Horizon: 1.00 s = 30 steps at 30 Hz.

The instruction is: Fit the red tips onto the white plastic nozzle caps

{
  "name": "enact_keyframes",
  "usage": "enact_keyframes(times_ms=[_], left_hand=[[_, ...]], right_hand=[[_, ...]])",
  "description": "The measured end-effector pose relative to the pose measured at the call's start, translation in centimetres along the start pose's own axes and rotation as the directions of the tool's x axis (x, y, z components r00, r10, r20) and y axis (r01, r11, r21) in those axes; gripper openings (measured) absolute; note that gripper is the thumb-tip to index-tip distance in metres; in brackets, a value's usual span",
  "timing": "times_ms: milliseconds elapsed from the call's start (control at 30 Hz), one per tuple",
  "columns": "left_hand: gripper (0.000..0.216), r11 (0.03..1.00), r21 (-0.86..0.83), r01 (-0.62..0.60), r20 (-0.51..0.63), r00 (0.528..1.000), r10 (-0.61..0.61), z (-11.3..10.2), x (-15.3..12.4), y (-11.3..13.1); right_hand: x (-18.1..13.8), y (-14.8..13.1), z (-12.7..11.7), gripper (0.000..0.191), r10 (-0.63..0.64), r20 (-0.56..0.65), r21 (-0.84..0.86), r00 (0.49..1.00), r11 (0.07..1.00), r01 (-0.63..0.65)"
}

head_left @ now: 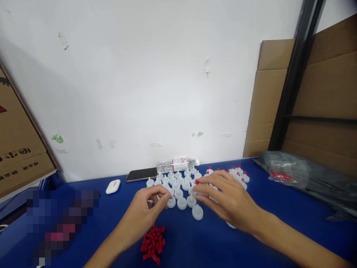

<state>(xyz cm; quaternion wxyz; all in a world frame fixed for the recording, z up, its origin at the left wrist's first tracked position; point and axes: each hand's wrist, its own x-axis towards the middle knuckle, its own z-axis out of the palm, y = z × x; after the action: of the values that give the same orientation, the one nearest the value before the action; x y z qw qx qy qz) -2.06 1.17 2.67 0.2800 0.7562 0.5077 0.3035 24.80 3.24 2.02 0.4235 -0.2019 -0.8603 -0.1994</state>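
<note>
Several white plastic caps (178, 186) stand in rows on a blue table (106, 223). My right hand (225, 197) rests over the right side of the rows and pinches a white cap with a red tip (197, 182) at its fingertips. My left hand (145, 212) hovers at the left edge of the rows, fingers curled together near a cap; whether it holds anything I cannot tell. A pile of small red tips (153, 243) lies just under my left wrist. More caps fitted with red tips (238, 173) sit at the far right of the group.
A water bottle (177, 164) lies on its side behind the caps, with a dark phone (141, 174) and a white earbud case (113, 186) to the left. A grey plastic bag (301, 175) lies at the right. Cardboard (16, 141) leans at both sides.
</note>
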Motion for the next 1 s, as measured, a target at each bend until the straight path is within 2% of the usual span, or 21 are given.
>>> enact_keyframes(times_ms=[33, 100, 167, 367, 500, 667, 833, 1000], left_hand=[[0.037, 0.978, 0.21, 0.005, 0.011, 1.0, -0.008, -0.6, 0.2, -0.4], [0.029, 0.95, 0.311, 0.01, 0.064, 0.997, -0.031, -1.6, 0.4, -1.2], [0.024, 0.944, 0.329, 0.016, 0.132, 0.989, -0.063, -2.3, 0.5, -1.7], [0.024, 0.948, 0.317, 0.037, 0.253, 0.96, -0.122, -3.2, 0.4, -2.0], [0.021, 0.952, 0.297, 0.068, 0.32, 0.933, -0.166, -3.6, 0.3, -2.0], [0.023, 0.946, 0.309, 0.097, 0.326, 0.924, -0.201, -4.1, 0.1, -2.1], [0.026, 0.938, 0.326, 0.118, 0.346, 0.908, -0.235, -4.5, -0.2, -1.8], [0.024, 0.933, 0.333, 0.132, 0.369, 0.893, -0.258, -4.3, -0.2, -2.0]], right_hand=[[-0.1, 0.7, 0.0, 0.02, 0.075, 0.077, -0.011, 0.994, 0.997, -0.075], [-0.3, 1.7, 0.1, 0.029, 0.211, 0.235, -0.049, 0.949, 0.977, -0.206], [-0.5, 2.2, 0.3, 0.038, 0.288, 0.352, -0.084, 0.891, 0.957, -0.276], [-1.2, 2.7, 1.3, 0.047, 0.271, 0.526, -0.066, 0.806, 0.958, -0.279], [-1.8, 3.0, 1.5, 0.043, 0.252, 0.591, -0.056, 0.766, 0.96, -0.273], [-1.9, 3.2, 1.4, 0.043, 0.274, 0.618, -0.092, 0.737, 0.956, -0.278], [-1.6, 3.0, 1.3, 0.041, 0.285, 0.624, -0.101, 0.728, 0.953, -0.286], [-1.6, 2.8, 1.2, 0.037, 0.255, 0.618, -0.05, 0.743, 0.957, -0.287]])
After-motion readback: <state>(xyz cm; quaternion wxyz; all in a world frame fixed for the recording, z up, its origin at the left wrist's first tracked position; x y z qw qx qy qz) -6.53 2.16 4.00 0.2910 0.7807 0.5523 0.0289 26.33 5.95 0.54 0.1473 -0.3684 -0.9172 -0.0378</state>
